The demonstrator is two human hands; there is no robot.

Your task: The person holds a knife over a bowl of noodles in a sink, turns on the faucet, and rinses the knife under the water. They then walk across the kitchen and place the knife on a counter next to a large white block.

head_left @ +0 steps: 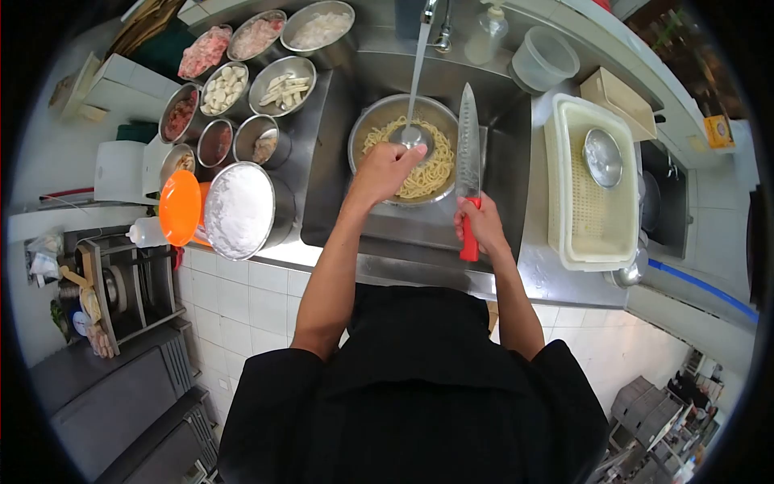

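My right hand is closed round the red handle of a large knife, its blade pointing away from me over the sink's right part. Above a metal bowl in the sink, my left hand is closed on a small metal dish. Water from the tap runs down onto the dish. Yellowish noodles lie in the bowl, around and below the dish. The fingers of my left hand are partly hidden behind its back.
Several metal containers of food stand left of the sink, with a tub of white powder and an orange lid. To the right are a cream basket holding a metal bowl, and a plastic tub.
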